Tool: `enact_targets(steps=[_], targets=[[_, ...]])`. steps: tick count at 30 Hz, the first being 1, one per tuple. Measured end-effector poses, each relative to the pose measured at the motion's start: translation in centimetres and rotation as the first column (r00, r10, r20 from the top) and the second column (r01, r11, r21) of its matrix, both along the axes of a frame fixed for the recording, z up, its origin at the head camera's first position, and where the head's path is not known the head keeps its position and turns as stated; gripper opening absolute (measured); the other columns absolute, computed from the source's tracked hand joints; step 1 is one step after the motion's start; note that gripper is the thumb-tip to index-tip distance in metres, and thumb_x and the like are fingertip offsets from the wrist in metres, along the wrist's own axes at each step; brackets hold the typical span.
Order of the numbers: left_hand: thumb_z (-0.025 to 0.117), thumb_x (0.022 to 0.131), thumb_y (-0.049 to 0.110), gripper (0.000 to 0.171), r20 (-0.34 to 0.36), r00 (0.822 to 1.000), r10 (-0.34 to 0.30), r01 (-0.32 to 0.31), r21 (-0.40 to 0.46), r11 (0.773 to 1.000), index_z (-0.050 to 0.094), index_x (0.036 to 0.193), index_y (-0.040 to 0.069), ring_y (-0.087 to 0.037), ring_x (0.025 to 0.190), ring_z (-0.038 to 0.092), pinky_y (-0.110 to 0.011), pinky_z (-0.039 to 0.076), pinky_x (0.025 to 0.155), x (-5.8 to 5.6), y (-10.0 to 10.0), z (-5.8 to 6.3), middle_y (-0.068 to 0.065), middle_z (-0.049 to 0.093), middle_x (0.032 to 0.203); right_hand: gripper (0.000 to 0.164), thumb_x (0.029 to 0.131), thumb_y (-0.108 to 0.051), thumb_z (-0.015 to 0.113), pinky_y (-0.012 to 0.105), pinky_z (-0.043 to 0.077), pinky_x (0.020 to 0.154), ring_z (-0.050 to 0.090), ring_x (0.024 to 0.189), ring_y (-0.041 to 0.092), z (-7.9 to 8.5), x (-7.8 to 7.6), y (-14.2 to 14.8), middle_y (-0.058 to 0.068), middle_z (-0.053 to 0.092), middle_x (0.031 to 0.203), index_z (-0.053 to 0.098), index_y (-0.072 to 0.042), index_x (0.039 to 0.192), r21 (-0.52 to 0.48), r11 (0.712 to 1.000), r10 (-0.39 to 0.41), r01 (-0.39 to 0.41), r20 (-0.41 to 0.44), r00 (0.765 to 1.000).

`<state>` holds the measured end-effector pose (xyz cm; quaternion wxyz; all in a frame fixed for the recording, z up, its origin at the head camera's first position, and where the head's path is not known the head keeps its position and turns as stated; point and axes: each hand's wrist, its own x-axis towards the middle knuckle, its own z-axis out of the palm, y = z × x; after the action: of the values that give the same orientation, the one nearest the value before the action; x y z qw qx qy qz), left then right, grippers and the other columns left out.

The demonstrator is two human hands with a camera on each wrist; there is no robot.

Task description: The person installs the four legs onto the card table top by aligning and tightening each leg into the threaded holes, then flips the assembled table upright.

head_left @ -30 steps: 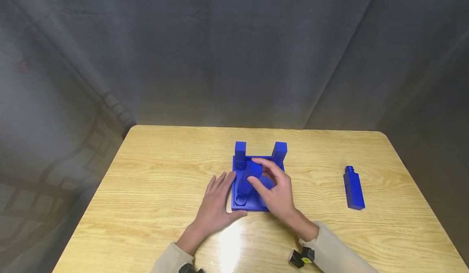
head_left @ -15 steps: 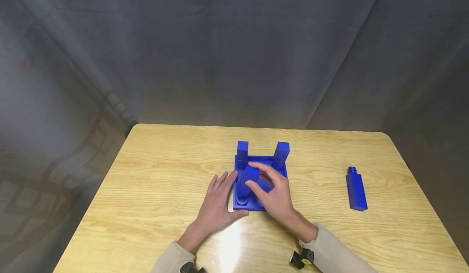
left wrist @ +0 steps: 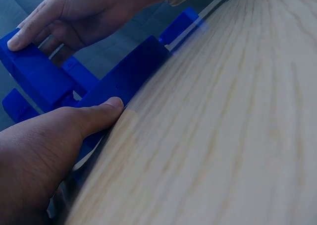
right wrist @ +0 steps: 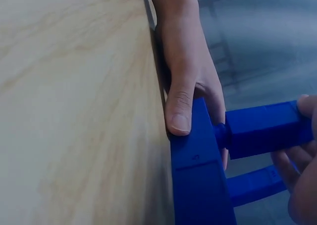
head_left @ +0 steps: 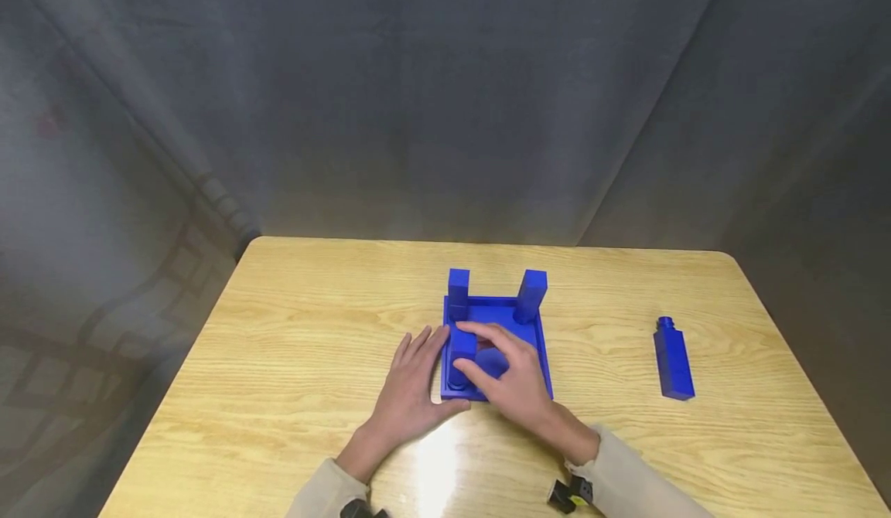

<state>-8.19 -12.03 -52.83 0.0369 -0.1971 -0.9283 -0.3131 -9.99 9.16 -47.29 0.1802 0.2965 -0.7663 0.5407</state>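
A square blue tray-like tabletop (head_left: 511, 334) lies on the wooden table. My right hand (head_left: 518, 383) pinches the upper end of a blue square leg (head_left: 463, 342) between thumb and fingers. That leg stands upright at the near left corner; its narrow lower end meets the tabletop (right wrist: 200, 190) in the right wrist view. Straight fingers of my left hand (head_left: 409, 390) lie along the tabletop's left side, and its thumb (left wrist: 111, 106) presses the near wall. Two more blue legs (head_left: 459, 290) stand at the far corners, the right one (head_left: 532, 294) leaning slightly outward in view.
A loose blue leg (head_left: 673, 363) with a threaded end lies on the right of the wooden table (head_left: 313, 309). Grey curtains (head_left: 431, 116) hang behind the table and at both sides.
My right hand has shifted left and nearer with the leg. The leg has gone from tilted beside the near left corner to upright over it. My left hand stays in place.
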Motion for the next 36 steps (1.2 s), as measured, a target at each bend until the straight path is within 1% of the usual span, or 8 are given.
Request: enact_targets(steps=[6, 11, 17, 20, 22, 28, 31, 36], targets=[[0.089, 0.083, 0.063, 0.120, 0.028, 1.000, 0.004, -0.004, -0.003, 1.000, 0.031, 0.177, 0.015, -0.036, 0.166, 0.032, -0.054, 0.011, 0.140, -0.1, 0.1, 0.1, -0.014, 0.044, 0.175, 0.065, 0.085, 0.001, 0.091, 0.038, 0.068, 0.089, 0.075, 0.101, 0.018, -0.3, 0.1, 0.1, 0.008, 0.079, 0.129, 0.071, -0.010, 0.145, 0.043, 0.998, 0.049, -0.049, 0.010, 0.999], [0.088, 0.084, 0.064, 0.120, 0.039, 0.999, 0.002, -0.002, -0.012, 1.000, 0.029, 0.177, 0.017, -0.034, 0.167, 0.031, -0.053, 0.010, 0.140, -0.2, 0.0, 0.0, -0.011, 0.043, 0.176, 0.062, 0.089, -0.001, 0.089, 0.038, 0.067, 0.086, 0.073, 0.105, 0.018, 0.1, -0.1, 0.1, 0.007, 0.078, 0.128, 0.071, -0.011, 0.147, 0.063, 0.992, 0.107, -0.106, -0.010, 0.994], [0.087, 0.084, 0.064, 0.118, 0.025, 1.000, -0.003, 0.003, -0.003, 1.000, 0.032, 0.176, 0.015, -0.035, 0.167, 0.031, -0.055, 0.011, 0.140, 0.0, -0.3, -0.2, -0.009, 0.045, 0.175, 0.060, 0.087, 0.001, 0.090, 0.038, 0.069, 0.081, 0.073, 0.103, 0.019, 0.5, -0.4, 0.1, 0.008, 0.076, 0.124, 0.072, -0.006, 0.145, 0.086, 0.983, 0.166, -0.162, -0.042, 0.985], [0.089, 0.083, 0.062, 0.117, 0.019, 1.000, -0.003, 0.003, 0.009, 1.000, 0.034, 0.175, 0.014, -0.036, 0.166, 0.032, -0.057, 0.013, 0.140, 0.0, -0.3, -0.1, -0.010, 0.046, 0.174, 0.059, 0.089, -0.004, 0.090, 0.043, 0.069, 0.083, 0.072, 0.105, 0.018, 0.7, -0.4, 0.2, 0.006, 0.076, 0.126, 0.072, -0.007, 0.145, 0.117, 0.978, 0.171, -0.170, 0.000, 0.985], [0.090, 0.083, 0.061, 0.118, 0.015, 1.000, -0.003, 0.003, 0.018, 1.000, 0.035, 0.175, 0.013, -0.036, 0.166, 0.032, -0.057, 0.013, 0.140, 0.0, -0.3, -0.1, -0.010, 0.047, 0.174, 0.056, 0.092, -0.008, 0.088, 0.042, 0.068, 0.090, 0.072, 0.112, 0.019, 0.9, -0.3, 0.4, 0.005, 0.075, 0.129, 0.072, -0.009, 0.145, 0.140, 0.975, 0.172, -0.174, 0.026, 0.985], [0.092, 0.081, 0.058, 0.119, 0.018, 1.000, -0.002, 0.002, 0.026, 1.000, 0.034, 0.175, 0.012, -0.037, 0.166, 0.033, -0.058, 0.013, 0.139, 0.0, -0.2, -0.2, -0.010, 0.046, 0.174, 0.047, 0.101, -0.005, 0.065, 0.043, 0.059, 0.110, 0.069, 0.129, 0.024, 1.0, -0.2, 0.7, 0.004, 0.073, 0.138, 0.070, -0.008, 0.148, 0.154, 0.970, 0.183, -0.187, 0.035, 0.982], [0.092, 0.081, 0.058, 0.120, 0.022, 1.000, 0.000, 0.000, 0.022, 1.000, 0.033, 0.175, 0.011, -0.036, 0.166, 0.033, -0.057, 0.013, 0.139, 0.0, -0.2, -0.2, -0.010, 0.045, 0.175, 0.046, 0.102, -0.003, 0.061, 0.043, 0.058, 0.110, 0.068, 0.129, 0.025, 1.0, -0.2, 0.8, 0.005, 0.073, 0.139, 0.069, -0.007, 0.148, 0.148, 0.974, 0.171, -0.174, 0.032, 0.985], [0.091, 0.082, 0.059, 0.120, -0.001, 1.000, -0.007, 0.007, 0.014, 1.000, 0.034, 0.174, 0.008, -0.037, 0.166, 0.033, -0.058, 0.014, 0.139, -0.1, -0.1, -0.3, -0.011, 0.045, 0.175, 0.042, 0.102, -0.005, 0.069, 0.039, 0.062, 0.100, 0.069, 0.120, 0.020, 0.7, -0.2, 0.7, 0.004, 0.073, 0.138, 0.070, -0.010, 0.143, 0.141, 0.981, 0.126, -0.132, 0.049, 0.991]])
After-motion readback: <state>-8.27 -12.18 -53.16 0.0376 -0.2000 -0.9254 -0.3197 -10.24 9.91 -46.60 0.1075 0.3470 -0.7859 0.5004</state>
